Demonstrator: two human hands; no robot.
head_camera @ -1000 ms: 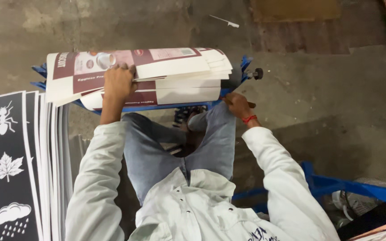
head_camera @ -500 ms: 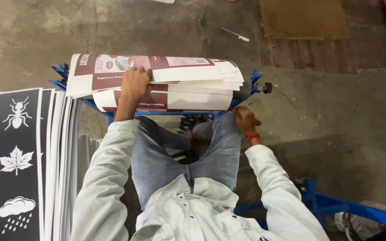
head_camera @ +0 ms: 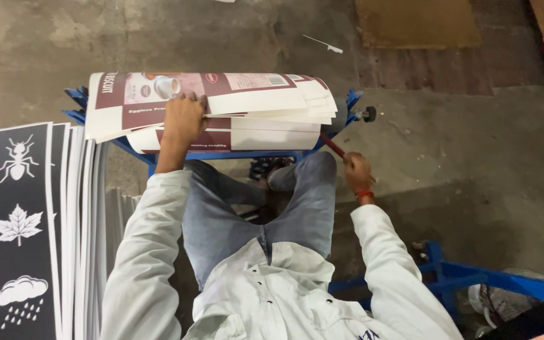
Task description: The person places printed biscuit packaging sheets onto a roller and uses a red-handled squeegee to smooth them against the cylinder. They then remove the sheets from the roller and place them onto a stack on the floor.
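My left hand [head_camera: 182, 116] grips the near edge of a stack of flat maroon-and-white printed cartons [head_camera: 247, 104]. The stack lies across a blue metal frame [head_camera: 218, 154] in front of my knees. My right hand [head_camera: 356, 169] is closed around a thin red-handled tool [head_camera: 334, 147] whose tip runs up under the right end of the stack. A red band sits on that wrist. I sit with my jeans-clad legs under the frame, in a pale long-sleeved shirt.
A tall stack of black sheets with white animal, leaf and cloud pictures [head_camera: 17, 226] stands at my left. Another blue metal frame [head_camera: 498, 286] lies at the lower right. Brown cardboard [head_camera: 417, 22] rests on the concrete floor ahead.
The view has shifted so the stack and frame sit lower and further right. My left hand stays on the cartons; my right hand has moved slightly right, still on the red tool.
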